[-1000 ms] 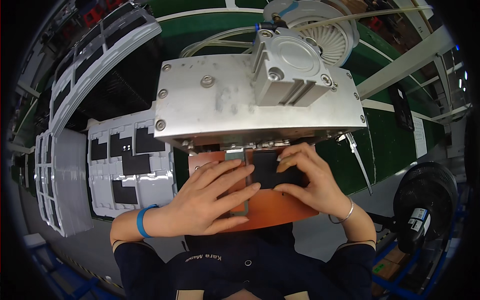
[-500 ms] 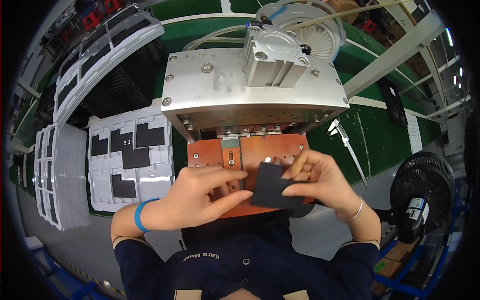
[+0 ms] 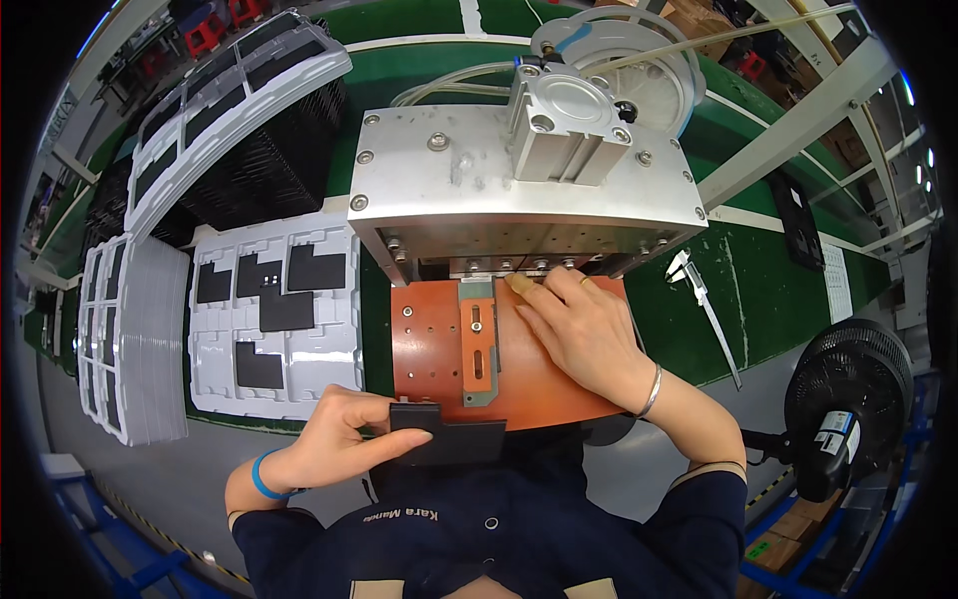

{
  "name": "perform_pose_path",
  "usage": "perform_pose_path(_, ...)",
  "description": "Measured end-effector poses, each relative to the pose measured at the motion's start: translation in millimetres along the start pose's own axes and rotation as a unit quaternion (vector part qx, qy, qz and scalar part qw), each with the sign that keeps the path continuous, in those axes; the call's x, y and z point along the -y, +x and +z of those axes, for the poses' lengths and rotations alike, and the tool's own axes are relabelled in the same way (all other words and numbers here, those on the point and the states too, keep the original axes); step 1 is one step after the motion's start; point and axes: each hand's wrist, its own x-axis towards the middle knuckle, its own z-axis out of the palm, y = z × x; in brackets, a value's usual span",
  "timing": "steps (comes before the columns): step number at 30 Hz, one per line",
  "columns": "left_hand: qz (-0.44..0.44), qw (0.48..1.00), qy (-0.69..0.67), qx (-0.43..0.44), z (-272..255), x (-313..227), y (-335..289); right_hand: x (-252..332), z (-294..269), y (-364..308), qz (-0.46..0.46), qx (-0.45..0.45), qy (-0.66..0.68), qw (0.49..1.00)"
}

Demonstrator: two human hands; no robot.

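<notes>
My left hand (image 3: 349,436) is closed on a flat black notched plate (image 3: 464,442), pinching its left end between thumb and fingers at the front edge of the orange base (image 3: 559,384). My right hand (image 3: 589,329) reaches over the right part of that base. Its fingertips are drawn together at the foot of the silver press (image 3: 429,190), beside the metal blocks under it. Whatever they pinch, if anything, is too small to make out. An orange slotted guide strip (image 3: 478,344) is fixed on the base, left of my right hand.
To the left lies a white tray (image 3: 299,384) with several black notched plates, beside stacked trays (image 3: 150,344). On the green bench at right rest a caliper (image 3: 711,311) and a dark flat device (image 3: 796,222). A black fan (image 3: 843,384) stands at far right.
The black plate has passed from my right hand to my left and moved down toward me. My right hand has moved forward to the foot of the press. The view has shifted slightly.
</notes>
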Motion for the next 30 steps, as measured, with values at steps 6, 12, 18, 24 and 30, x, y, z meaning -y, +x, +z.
perform_pose_path(6, 0.007, 1.000, -0.002, 0.004, -9.1, 3.5, -3.8, -0.1, -13.6, -17.3, -0.001, 0.004, -0.063, 0.998)
perform_pose_path(12, -0.033, 0.999, -0.024, -0.030, -12.8, 3.3, -6.2, -13.4, -20.7, -28.0, 0.057, -0.006, -0.097, 0.994)
perform_pose_path(18, 0.002, 0.999, -0.022, -0.042, -25.5, 7.9, -18.8, -19.5, -21.3, -27.6, 0.117, 0.003, -0.132, 0.984)
perform_pose_path(24, -0.008, 0.971, -0.059, -0.232, -51.2, 21.2, -53.0, -16.6, -18.7, -32.0, 0.053, -0.030, -0.089, 0.994)
perform_pose_path(30, 0.000, 0.951, -0.109, -0.290, -63.1, 44.8, -76.6, -12.8, -17.5, -26.2, 0.077, -0.013, -0.109, 0.991)
